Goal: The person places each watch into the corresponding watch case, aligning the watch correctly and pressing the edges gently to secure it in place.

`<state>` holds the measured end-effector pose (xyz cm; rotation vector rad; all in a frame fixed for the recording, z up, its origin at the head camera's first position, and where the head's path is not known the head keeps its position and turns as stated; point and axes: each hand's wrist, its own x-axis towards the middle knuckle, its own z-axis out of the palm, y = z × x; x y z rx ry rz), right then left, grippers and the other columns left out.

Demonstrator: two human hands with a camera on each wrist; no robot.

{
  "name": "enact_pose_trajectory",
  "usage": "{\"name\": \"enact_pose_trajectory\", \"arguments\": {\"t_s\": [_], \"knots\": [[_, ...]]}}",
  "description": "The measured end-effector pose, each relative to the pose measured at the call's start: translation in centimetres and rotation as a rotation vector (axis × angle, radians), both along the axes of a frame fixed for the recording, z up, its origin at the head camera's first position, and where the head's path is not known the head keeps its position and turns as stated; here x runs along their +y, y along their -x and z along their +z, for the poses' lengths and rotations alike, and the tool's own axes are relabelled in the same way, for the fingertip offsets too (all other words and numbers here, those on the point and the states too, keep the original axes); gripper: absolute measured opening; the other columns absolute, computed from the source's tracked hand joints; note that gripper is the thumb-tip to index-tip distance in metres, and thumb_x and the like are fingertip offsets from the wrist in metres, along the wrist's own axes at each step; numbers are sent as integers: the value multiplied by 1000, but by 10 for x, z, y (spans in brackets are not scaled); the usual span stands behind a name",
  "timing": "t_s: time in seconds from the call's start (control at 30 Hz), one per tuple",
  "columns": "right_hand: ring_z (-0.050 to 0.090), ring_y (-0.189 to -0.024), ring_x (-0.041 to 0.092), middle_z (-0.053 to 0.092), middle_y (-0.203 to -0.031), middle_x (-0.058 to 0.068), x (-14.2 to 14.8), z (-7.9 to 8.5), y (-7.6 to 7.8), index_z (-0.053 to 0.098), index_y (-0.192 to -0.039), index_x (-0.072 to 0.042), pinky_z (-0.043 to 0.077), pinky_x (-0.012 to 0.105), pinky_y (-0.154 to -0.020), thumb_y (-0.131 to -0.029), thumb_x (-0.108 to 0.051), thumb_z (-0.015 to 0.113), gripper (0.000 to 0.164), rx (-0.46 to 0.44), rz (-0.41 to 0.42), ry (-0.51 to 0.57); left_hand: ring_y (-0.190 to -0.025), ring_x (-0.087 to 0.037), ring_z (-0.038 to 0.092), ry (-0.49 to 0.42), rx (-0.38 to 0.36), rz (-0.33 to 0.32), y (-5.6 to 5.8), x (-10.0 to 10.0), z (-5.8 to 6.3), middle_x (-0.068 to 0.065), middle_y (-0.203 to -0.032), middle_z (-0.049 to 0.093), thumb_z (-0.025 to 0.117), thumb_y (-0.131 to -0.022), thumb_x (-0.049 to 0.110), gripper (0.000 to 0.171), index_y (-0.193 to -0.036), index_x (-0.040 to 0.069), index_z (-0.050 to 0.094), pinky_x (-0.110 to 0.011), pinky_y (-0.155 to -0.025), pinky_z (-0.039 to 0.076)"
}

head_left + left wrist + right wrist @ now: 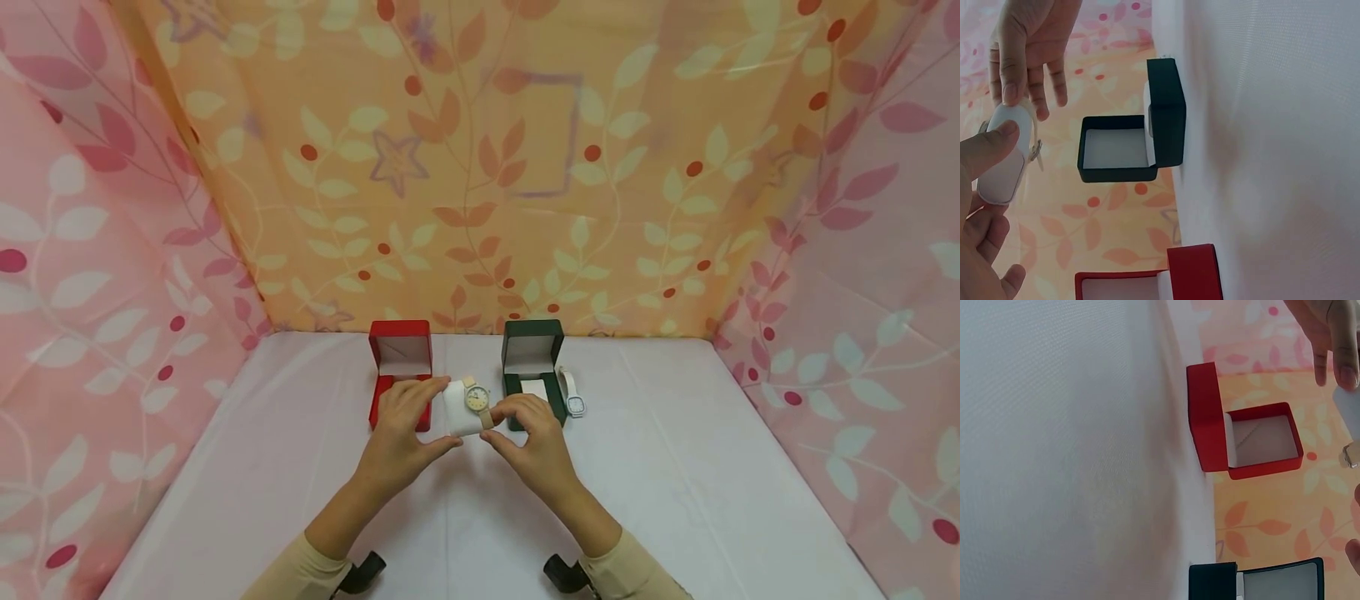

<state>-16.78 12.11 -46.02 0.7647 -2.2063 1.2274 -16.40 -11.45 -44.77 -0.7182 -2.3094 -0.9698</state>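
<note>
A white watch cushion [456, 412] is held up above the table, with a round-faced wristwatch [476, 399] on a beige strap around it. My left hand [396, 440] grips the cushion by its left side; in the left wrist view the thumb [991, 142] lies across its white underside. My right hand [538, 440] pinches the strap end at the cushion's right side. Behind the hands stand an opened red watch box [401, 343] and an opened dark green watch box [532, 343]. A white cushion [534, 388] sits in the green one.
A white wristwatch [574, 402] lies on the table right beside the green box. White cloth covers the table [697, 467]. Floral curtains [480, 167] enclose the back and both sides. Black wrist camera mounts [363, 573] sit at the sleeves.
</note>
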Motion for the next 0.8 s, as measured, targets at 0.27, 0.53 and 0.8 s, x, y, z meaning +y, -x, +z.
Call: {"name": "enact_pose_trajectory", "arguments": {"t_s": [0.27, 0.53, 0.8], "knots": [[63, -103, 14, 70, -98, -8, 1, 1, 0, 71, -101, -19, 43, 39, -102, -80, -16, 89, 28, -17, 10, -2, -124, -22, 50, 29, 34, 21, -1, 1, 2, -2, -141, 63, 100, -63, 26, 92, -144, 15, 57, -50, -104, 41], [61, -103, 7, 69, -99, -13, -1, -1, -3, 72, -103, -22, 45, 40, -99, -81, -17, 89, 28, -57, 14, 6, -121, -23, 51, 62, 62, 41, -1, 0, -1, -4, -138, 64, 100, -64, 25, 91, -143, 12, 57, -48, -104, 39], [61, -101, 6, 67, -100, -17, -2, 0, -5, 73, -106, -26, 49, 35, -86, -83, -20, 87, 27, -73, 5, 11, -120, -24, 53, 59, 84, 49, 1, -2, 1, -5, -136, 66, 101, -62, 26, 92, -142, 12, 58, -49, -105, 39]]}}
